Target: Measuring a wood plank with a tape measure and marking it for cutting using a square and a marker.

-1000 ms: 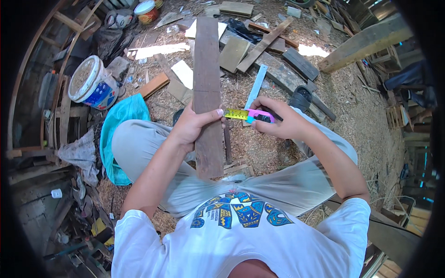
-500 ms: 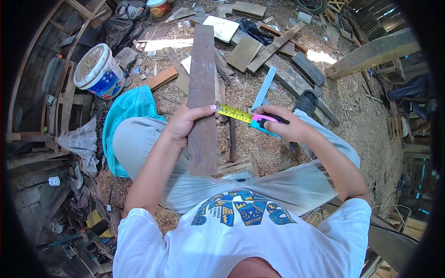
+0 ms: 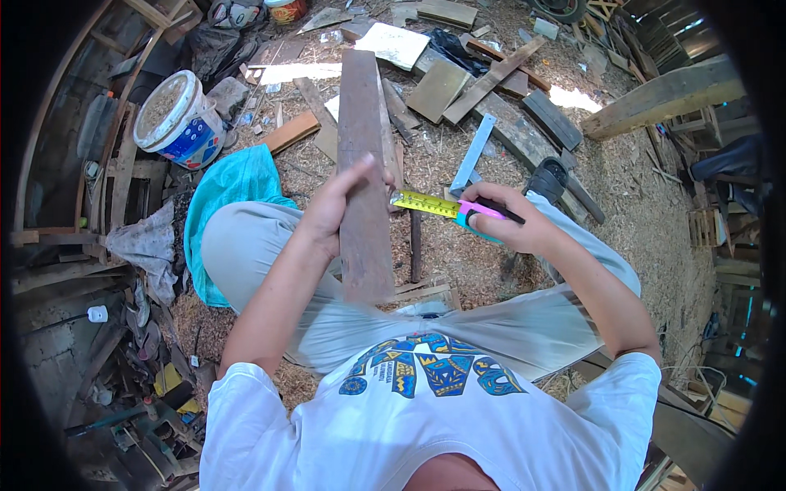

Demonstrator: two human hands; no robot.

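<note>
Measuring is apparently under way: a plank (image 3: 365, 245) is gripped by the left hand (image 3: 331, 206), an extended tape measure (image 3: 447, 208) by the right hand (image 3: 514, 219); next, alignment seems needed.

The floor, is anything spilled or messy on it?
Yes, it looks messy: wood shavings are scattered all over, and loose boards lie at odd angles, some crossing others. The plank in the left hand and the tape measure in the right hand show no clear damage.
</note>
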